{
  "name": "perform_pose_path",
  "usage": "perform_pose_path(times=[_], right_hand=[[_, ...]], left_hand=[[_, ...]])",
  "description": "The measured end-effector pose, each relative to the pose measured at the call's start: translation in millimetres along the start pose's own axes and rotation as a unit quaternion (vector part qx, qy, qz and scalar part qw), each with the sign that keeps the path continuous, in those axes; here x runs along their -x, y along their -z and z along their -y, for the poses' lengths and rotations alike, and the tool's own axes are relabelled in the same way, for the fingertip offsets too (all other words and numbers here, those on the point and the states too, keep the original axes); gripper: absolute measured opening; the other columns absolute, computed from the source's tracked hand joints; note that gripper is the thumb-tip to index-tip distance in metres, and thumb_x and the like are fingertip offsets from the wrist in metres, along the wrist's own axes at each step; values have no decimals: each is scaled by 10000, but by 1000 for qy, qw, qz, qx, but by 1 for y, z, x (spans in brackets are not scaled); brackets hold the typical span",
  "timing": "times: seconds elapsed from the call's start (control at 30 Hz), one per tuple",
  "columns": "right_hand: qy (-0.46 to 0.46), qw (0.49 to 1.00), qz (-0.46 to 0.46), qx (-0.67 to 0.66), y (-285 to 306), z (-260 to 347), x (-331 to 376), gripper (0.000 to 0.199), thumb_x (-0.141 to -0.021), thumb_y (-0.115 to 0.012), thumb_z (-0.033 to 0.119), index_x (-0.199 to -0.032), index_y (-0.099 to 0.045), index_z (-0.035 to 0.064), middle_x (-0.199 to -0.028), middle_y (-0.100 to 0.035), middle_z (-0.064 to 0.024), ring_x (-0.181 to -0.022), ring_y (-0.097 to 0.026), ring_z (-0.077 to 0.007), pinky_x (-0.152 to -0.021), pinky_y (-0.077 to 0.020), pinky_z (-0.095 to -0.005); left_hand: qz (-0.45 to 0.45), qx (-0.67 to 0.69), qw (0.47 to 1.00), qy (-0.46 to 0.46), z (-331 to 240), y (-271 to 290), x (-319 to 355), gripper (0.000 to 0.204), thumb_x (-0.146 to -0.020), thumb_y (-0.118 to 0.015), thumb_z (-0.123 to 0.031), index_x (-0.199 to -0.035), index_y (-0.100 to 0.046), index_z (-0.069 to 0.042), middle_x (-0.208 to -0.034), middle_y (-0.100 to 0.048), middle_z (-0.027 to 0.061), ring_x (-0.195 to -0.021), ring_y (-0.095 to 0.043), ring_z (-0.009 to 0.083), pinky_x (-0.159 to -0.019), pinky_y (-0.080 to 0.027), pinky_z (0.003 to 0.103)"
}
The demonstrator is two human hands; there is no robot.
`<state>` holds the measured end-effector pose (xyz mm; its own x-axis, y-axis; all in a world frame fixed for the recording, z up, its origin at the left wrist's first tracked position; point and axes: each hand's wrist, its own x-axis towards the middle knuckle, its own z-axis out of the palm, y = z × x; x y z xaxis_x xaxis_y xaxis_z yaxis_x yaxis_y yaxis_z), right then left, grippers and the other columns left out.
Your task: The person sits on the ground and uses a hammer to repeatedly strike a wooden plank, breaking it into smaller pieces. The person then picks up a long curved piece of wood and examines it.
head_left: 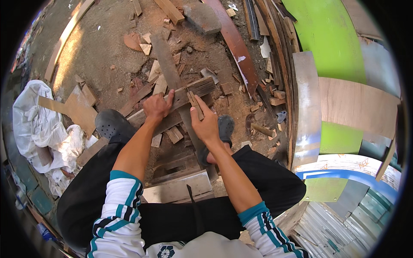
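My left hand [156, 105] is closed on top of a weathered wooden beam [180, 96] that slants across in front of me, its thumb pointing away. In my right hand [206, 124] is a small, narrow piece of wood [195, 104], pressed against the near side of the beam. The fingers partly cover this piece, so its full shape is hidden. A long grey plank [165, 60] passes beneath the beam and runs back toward my legs. Between my dark clogs [112, 124], several wood offcuts [174, 134] lie on the ground.
To the left lies a crumpled white sack [36, 116] beside plywood scraps [79, 109]. A grey stone [202, 18] and a reddish-brown board [236, 47] are ahead. Long timbers [284, 86] and green panels [329, 34] line the right side. Near my knees is a wooden pallet-like frame [178, 185].
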<state>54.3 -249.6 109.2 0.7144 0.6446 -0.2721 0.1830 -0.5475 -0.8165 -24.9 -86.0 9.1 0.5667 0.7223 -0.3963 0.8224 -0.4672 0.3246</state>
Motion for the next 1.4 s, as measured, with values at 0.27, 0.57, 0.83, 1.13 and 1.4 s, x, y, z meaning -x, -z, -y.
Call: perform_pose_path(times=[0.27, 0.57, 0.83, 1.13, 1.4], right_hand=[[-16, 999, 33, 12, 105, 53, 164, 470, -942, -572, 120, -1369, -528, -70, -1196, -671, -266, -1073, -690, -366, -890, -532, -349], [-7, 1000, 16, 9, 23, 14, 38, 461, -949, -581, 162, -1380, -545, 3, -1059, -683, -302, -974, -699, -422, -800, -546, -385], [27, 998, 48, 16, 95, 38, 151, 470, -936, -557, 65, -1385, -517, -67, -1185, -679, -256, -1049, -705, -325, -847, -540, -336], [18, 1000, 5, 5, 31, 31, 43, 469, -943, -577, 166, -1371, -540, -24, -1093, -667, -317, -1002, -681, -437, -827, -537, -401], [72, 997, 31, -6, 72, 24, 122, 455, -947, -542, 73, -1374, -515, -82, -1160, -685, -265, -1064, -706, -307, -824, -548, -308]], left_hand=[[-6, -4, 1000, 27, 11, -5, 4, 747, -960, -385, -665, -893, -752, -18, -842, -709, 247, -808, -707, 407, -717, -547, 483], [-9, 4, 1000, 16, 8, -5, 2, 740, -964, -392, -654, -851, -743, -12, -790, -697, 249, -785, -700, 411, -703, -537, 487], [-43, -5, 999, 11, 11, -11, 4, 731, -960, -400, -650, -850, -743, -14, -796, -698, 248, -785, -698, 418, -711, -538, 492], [-6, 7, 1000, 16, 13, -13, 1, 754, -957, -386, -671, -899, -760, -18, -824, -709, 243, -805, -707, 402, -728, -543, 487], [-36, 23, 999, 27, 15, -7, 6, 747, -951, -400, -669, -876, -755, -16, -819, -708, 239, -801, -706, 402, -712, -545, 486]])
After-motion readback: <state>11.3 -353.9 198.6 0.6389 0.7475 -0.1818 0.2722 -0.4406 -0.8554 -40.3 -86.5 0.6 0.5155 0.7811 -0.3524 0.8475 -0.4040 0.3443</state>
